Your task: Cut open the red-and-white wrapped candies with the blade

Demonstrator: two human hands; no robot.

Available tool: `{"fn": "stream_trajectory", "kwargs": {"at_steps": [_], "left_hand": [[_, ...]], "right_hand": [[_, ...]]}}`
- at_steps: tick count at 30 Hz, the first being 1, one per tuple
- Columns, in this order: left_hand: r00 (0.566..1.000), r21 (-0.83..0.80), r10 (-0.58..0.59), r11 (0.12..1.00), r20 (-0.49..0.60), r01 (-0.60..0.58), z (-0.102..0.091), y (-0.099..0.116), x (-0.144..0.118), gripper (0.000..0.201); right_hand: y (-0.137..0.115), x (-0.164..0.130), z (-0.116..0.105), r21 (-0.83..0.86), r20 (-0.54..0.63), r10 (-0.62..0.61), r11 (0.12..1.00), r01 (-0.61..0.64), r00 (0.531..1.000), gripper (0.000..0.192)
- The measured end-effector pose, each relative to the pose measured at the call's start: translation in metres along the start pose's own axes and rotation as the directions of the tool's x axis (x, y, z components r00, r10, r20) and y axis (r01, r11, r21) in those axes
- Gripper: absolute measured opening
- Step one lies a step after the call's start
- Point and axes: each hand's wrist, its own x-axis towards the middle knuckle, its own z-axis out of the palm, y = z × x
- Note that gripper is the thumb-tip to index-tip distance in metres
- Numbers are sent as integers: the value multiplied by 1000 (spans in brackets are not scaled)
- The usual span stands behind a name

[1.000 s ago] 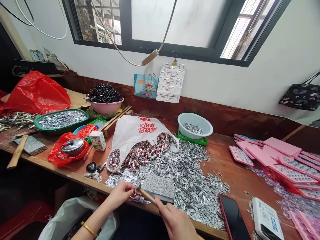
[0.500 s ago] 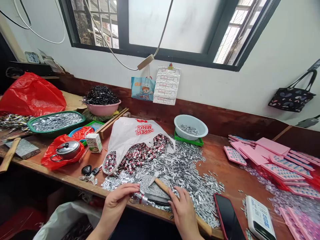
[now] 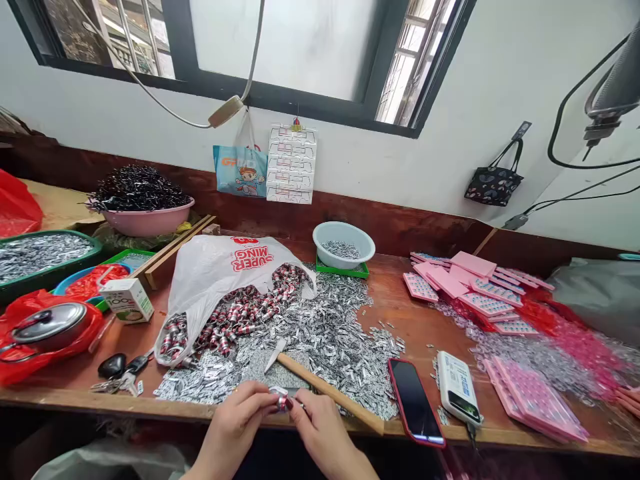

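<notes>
At the table's front edge, my left hand (image 3: 241,417) is closed, pinching a small red-and-silver metal part (image 3: 283,402) between thumb and fingers. My right hand (image 3: 320,427) meets it from the other side, its thumb and fingers closed on the same part. Much of the piece is hidden by the fingers. Just beyond lies a hammer (image 3: 327,385) with a wooden handle, its head on a grey block (image 3: 250,368). Around it spreads a heap of small flat silver metal pieces (image 3: 330,327). A white plastic bag (image 3: 210,267) spills similar red-and-silver parts (image 3: 240,313).
Right of the heap lie a phone (image 3: 416,401) and a white power bank (image 3: 459,387). Pink cards (image 3: 480,287) are piled farther right. A pale blue bowl (image 3: 345,243) stands behind. Keys (image 3: 120,377), a small carton (image 3: 127,300) and a lidded pot (image 3: 50,327) are at left.
The view has turned right, showing more of the right wall. My hands have come together; the black strap-like piece seen between them earlier no longer shows. My right hand has moved off the hammer's handle area.
</notes>
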Motion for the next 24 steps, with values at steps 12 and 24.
{"fn": "stream_trajectory", "kwargs": {"at_steps": [12,24], "left_hand": [[997,461,73,886,-26,-53,-16,-33,0,26],[997,352,13,936,-73,13,-24,-50,-5,20]], "right_hand": [[93,76,-31,-400,-111,289,863,-309,951,8],[58,62,-31,-230,-145,138,958,-170,980,20]]}}
